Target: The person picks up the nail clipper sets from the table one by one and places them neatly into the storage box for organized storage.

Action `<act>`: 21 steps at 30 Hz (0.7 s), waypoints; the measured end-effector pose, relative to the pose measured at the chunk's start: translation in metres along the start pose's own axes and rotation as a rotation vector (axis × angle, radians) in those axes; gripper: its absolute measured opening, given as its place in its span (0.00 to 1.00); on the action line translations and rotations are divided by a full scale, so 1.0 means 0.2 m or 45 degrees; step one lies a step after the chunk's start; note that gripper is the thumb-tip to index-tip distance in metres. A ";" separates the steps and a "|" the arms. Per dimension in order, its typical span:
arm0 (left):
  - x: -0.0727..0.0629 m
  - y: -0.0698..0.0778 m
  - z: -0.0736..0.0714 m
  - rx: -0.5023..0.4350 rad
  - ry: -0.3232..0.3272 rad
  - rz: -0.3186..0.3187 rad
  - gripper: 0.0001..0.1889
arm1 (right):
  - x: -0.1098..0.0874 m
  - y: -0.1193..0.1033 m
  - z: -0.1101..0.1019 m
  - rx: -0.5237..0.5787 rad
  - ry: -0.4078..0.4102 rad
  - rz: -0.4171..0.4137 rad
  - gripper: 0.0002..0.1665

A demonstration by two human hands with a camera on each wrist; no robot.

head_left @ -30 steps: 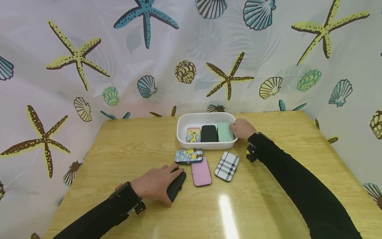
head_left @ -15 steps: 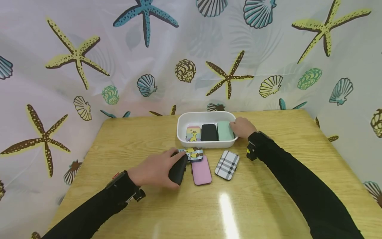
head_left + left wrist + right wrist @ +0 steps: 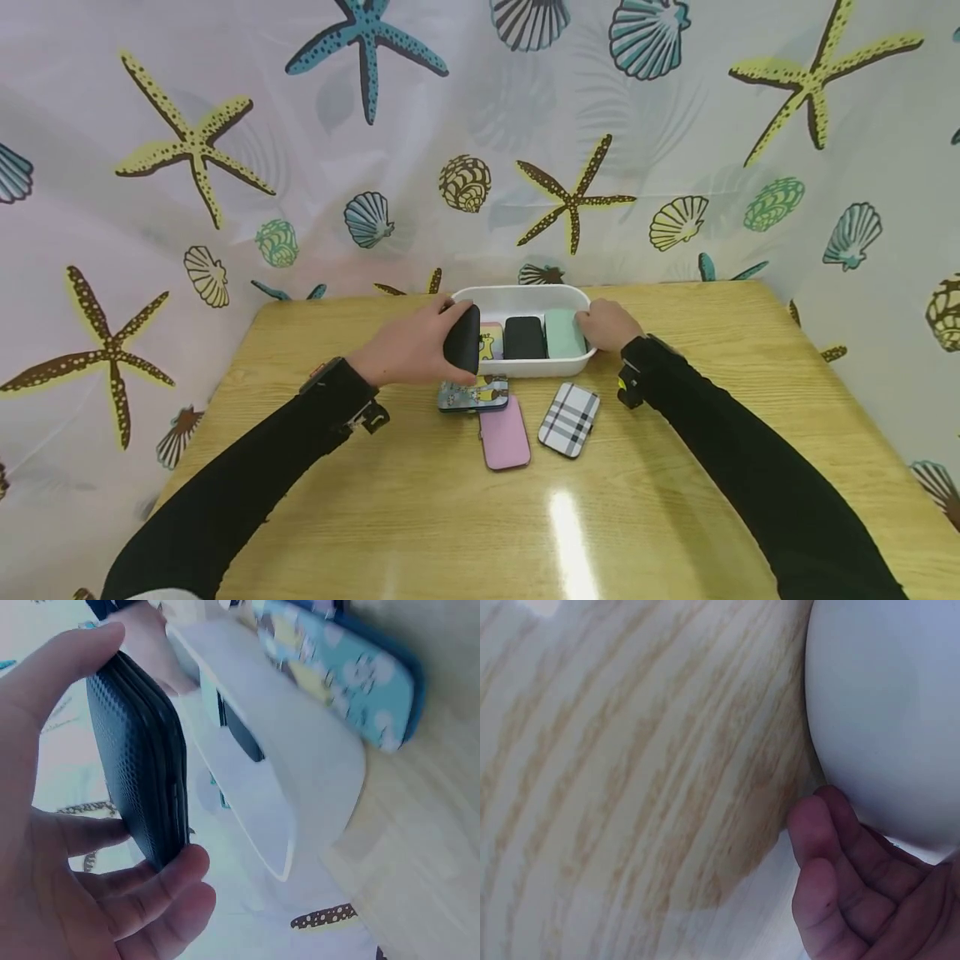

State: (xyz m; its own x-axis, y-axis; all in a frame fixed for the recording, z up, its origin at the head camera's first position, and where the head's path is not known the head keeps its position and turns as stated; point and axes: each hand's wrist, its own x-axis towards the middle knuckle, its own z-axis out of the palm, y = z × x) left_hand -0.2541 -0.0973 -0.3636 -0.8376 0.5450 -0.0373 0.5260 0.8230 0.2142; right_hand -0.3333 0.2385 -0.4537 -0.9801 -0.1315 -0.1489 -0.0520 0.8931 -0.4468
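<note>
My left hand (image 3: 412,343) holds a small black case (image 3: 462,340) between thumb and fingers, tilted up on edge above the left end of a white plastic bin (image 3: 536,367). In the left wrist view the case (image 3: 139,761) shows a textured face and a seam along its side. My right hand (image 3: 609,325) grips the bin's right end, its fingers (image 3: 814,829) curled against the outer wall. Inside the bin stand a giraffe-print case (image 3: 491,342), partly hidden by the held one, a black case (image 3: 525,337) and a mint-green case (image 3: 564,333).
In front of the bin lie a blue patterned case (image 3: 474,395), overlapping a pink case (image 3: 505,435), and a plaid case (image 3: 569,420). All rest on a wooden table (image 3: 637,517). A shell-print curtain (image 3: 420,108) hangs behind the table.
My left hand has lifted the black case off the table and carried it forward, past the blue patterned case, to the bin's left end. The right hand stays on the bin.
</note>
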 end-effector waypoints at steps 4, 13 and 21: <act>0.14 -0.01 -0.02 0.088 -0.023 -0.029 0.60 | -0.01 0.00 0.00 0.004 0.001 -0.001 0.24; 0.39 0.02 0.01 0.242 -0.149 -0.091 0.58 | -0.02 0.00 -0.01 0.020 -0.008 0.013 0.24; 0.49 0.03 0.06 0.284 -0.239 -0.123 0.53 | 0.00 0.01 0.00 0.004 0.013 0.004 0.24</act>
State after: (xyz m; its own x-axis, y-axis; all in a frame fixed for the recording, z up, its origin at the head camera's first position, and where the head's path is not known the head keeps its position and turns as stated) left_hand -0.3304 -0.0365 -0.3782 -0.8545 0.4653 -0.2309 0.4820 0.8760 -0.0184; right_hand -0.3328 0.2400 -0.4544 -0.9821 -0.1245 -0.1410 -0.0487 0.8922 -0.4489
